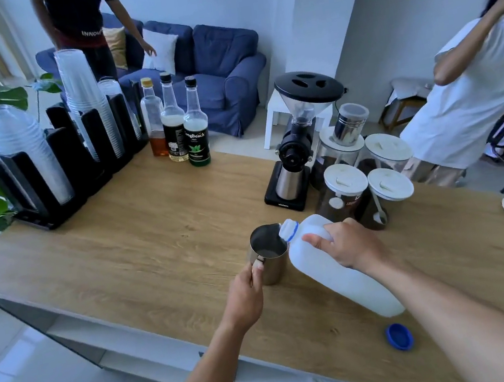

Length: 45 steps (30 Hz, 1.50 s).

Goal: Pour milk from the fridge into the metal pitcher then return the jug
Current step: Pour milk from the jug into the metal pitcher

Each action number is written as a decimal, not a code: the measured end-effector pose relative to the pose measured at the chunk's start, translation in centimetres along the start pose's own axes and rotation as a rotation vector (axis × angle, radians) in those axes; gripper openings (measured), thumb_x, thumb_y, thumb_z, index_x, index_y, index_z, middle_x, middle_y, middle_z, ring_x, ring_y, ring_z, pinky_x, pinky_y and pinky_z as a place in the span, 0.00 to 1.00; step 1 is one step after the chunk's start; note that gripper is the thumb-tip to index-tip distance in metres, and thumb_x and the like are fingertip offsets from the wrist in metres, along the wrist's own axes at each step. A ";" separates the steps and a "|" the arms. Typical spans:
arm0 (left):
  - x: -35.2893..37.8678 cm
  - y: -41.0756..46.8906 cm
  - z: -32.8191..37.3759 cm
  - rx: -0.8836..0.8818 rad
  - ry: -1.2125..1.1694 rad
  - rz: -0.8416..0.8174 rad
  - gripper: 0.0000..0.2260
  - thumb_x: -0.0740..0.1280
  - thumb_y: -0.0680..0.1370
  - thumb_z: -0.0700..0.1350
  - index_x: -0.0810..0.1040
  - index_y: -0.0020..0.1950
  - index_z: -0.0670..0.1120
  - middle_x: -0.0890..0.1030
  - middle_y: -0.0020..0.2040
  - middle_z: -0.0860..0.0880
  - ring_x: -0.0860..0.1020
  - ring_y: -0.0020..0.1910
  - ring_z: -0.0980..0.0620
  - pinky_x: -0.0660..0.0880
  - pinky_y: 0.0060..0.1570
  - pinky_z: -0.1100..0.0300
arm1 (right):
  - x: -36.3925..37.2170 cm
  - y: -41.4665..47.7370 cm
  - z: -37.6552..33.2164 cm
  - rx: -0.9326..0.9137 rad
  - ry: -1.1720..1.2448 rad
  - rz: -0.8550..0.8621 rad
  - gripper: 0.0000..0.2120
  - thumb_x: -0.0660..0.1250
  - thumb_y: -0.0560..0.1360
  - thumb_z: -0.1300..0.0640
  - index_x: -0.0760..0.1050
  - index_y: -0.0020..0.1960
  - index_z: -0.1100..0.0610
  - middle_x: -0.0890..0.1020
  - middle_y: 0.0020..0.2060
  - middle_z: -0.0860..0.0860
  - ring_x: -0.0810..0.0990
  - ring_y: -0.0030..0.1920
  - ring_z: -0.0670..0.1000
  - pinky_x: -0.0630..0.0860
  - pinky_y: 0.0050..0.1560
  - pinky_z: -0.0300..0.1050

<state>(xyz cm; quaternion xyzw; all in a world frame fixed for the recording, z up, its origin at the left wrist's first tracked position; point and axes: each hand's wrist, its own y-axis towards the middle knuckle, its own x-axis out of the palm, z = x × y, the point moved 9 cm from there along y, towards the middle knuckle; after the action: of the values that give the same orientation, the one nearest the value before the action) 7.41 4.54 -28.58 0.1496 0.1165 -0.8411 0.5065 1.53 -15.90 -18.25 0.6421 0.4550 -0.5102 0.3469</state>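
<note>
So, the milk jug is tipped well over above the surface, with its open mouth right at the rim of the metal pitcher and its base up off the wood on the near side. The right hand grips it high up by the handle, fingers curled tight round the shoulder and thumb on top. The left hand pinches the pitcher's handle, closed around it, and the pitcher stands upright on the surface.

Handling-wise, the jug looks white nearly all the way down, so I'd guess it's pretty full and heavy, with the weight sloshing toward the neck as it tilts. Thin plastic like that gives when squeezed, so gripping the body would probably make it glug out. The moulded handle is the place to hold it, which is where the hand is. It came from the fridge, so it may be damp and slick.

The pitcher is stiff steel, light and smooth, so it would likely skid without that steadying hand. I can't make out any stream of milk. The blue cap lies near the front edge and could easily get knocked off.
</note>
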 end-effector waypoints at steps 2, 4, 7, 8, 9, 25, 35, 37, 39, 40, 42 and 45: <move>0.0 0.1 0.2 0.001 0.010 -0.001 0.18 0.55 0.86 0.51 0.74 0.49 0.39 0.70 0.36 0.52 0.68 0.35 0.56 0.68 0.41 0.56 | 0.4 0.1 0.0 -0.005 -0.047 -0.005 0.29 0.53 0.74 0.30 0.61 0.29 0.53 0.68 0.26 0.48 0.66 0.28 0.48 0.56 0.26 0.44; 0.0 0.1 0.3 -0.001 0.003 -0.009 0.18 0.54 0.86 0.51 0.75 0.51 0.39 0.72 0.37 0.51 0.69 0.37 0.55 0.71 0.43 0.52 | 0.5 0.3 0.0 -0.010 -0.089 -0.016 0.28 0.53 0.74 0.30 0.61 0.29 0.52 0.68 0.26 0.48 0.65 0.28 0.48 0.55 0.25 0.43; 0.0 0.2 0.2 -0.009 -0.007 -0.021 0.19 0.54 0.86 0.51 0.76 0.56 0.37 0.77 0.41 0.42 0.73 0.42 0.51 0.74 0.50 0.46 | 0.7 0.6 -0.3 -0.038 -0.127 -0.025 0.29 0.53 0.74 0.29 0.62 0.29 0.53 0.68 0.26 0.47 0.66 0.28 0.49 0.54 0.25 0.43; 0.0 0.2 0.1 -0.010 -0.009 -0.017 0.19 0.54 0.86 0.51 0.76 0.56 0.37 0.79 0.42 0.40 0.73 0.42 0.51 0.74 0.51 0.45 | 0.7 0.7 -0.5 -0.044 -0.135 -0.027 0.29 0.52 0.74 0.29 0.62 0.29 0.52 0.68 0.26 0.47 0.67 0.28 0.49 0.55 0.25 0.43; 0.0 0.2 0.1 -0.011 -0.013 -0.013 0.18 0.54 0.86 0.51 0.76 0.56 0.38 0.79 0.43 0.39 0.74 0.42 0.51 0.74 0.51 0.45 | 0.8 0.8 -0.5 -0.044 -0.139 -0.032 0.28 0.52 0.74 0.29 0.62 0.29 0.52 0.68 0.27 0.47 0.67 0.28 0.49 0.55 0.25 0.43; -0.1 0.2 0.2 -0.010 -0.002 -0.001 0.19 0.54 0.85 0.52 0.77 0.56 0.39 0.81 0.44 0.36 0.74 0.39 0.49 0.74 0.47 0.43 | 0.9 1.3 -1.2 0.009 -0.189 -0.125 0.29 0.52 0.75 0.30 0.63 0.31 0.55 0.69 0.30 0.48 0.68 0.30 0.50 0.59 0.26 0.45; 0.1 0.2 0.1 -0.017 -0.011 -0.012 0.17 0.54 0.85 0.51 0.77 0.57 0.41 0.82 0.46 0.38 0.79 0.43 0.42 0.75 0.48 0.46 | 0.8 2.0 -1.5 -0.002 -0.255 -0.147 0.30 0.52 0.74 0.29 0.66 0.32 0.56 0.71 0.32 0.49 0.71 0.30 0.49 0.64 0.27 0.46; 0.1 0.2 0.0 -0.019 -0.007 -0.013 0.17 0.54 0.85 0.51 0.77 0.57 0.41 0.81 0.41 0.41 0.76 0.38 0.47 0.75 0.45 0.47 | 0.8 2.1 -1.7 -0.004 -0.262 -0.156 0.31 0.52 0.74 0.29 0.66 0.32 0.56 0.71 0.32 0.50 0.70 0.30 0.50 0.63 0.27 0.46; 0.1 0.2 0.0 -0.024 -0.007 -0.017 0.18 0.54 0.85 0.51 0.77 0.57 0.40 0.77 0.37 0.46 0.72 0.36 0.53 0.74 0.44 0.47 | 0.7 2.2 -1.9 -0.009 -0.280 -0.171 0.31 0.52 0.75 0.30 0.66 0.32 0.57 0.71 0.33 0.50 0.70 0.31 0.50 0.63 0.27 0.46; 0.1 0.2 -0.1 -0.026 -0.009 -0.018 0.18 0.54 0.85 0.51 0.77 0.58 0.40 0.77 0.37 0.46 0.72 0.36 0.53 0.74 0.44 0.46 | 0.7 2.2 -1.9 -0.011 -0.286 -0.177 0.31 0.52 0.75 0.30 0.67 0.33 0.57 0.70 0.34 0.50 0.70 0.31 0.50 0.63 0.28 0.46; 0.1 0.2 -0.1 -0.025 -0.026 -0.020 0.17 0.54 0.85 0.51 0.77 0.58 0.42 0.81 0.42 0.41 0.74 0.38 0.53 0.75 0.46 0.46 | 0.7 2.3 -2.1 -0.017 -0.293 -0.178 0.31 0.52 0.75 0.30 0.66 0.32 0.56 0.70 0.33 0.50 0.69 0.30 0.49 0.62 0.27 0.46; 0.3 0.2 0.1 -0.008 -0.029 -0.034 0.12 0.54 0.85 0.51 0.75 0.54 0.48 0.81 0.44 0.44 0.75 0.42 0.52 0.73 0.44 0.52 | 0.6 2.3 -2.1 -0.020 -0.294 -0.174 0.31 0.52 0.75 0.30 0.65 0.31 0.57 0.70 0.32 0.50 0.68 0.29 0.49 0.61 0.26 0.46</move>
<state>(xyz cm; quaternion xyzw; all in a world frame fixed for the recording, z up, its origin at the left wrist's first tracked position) 7.42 4.18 -28.61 0.1331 0.1151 -0.8512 0.4945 4.40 -14.62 -18.38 0.5153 0.4584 -0.6220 0.3708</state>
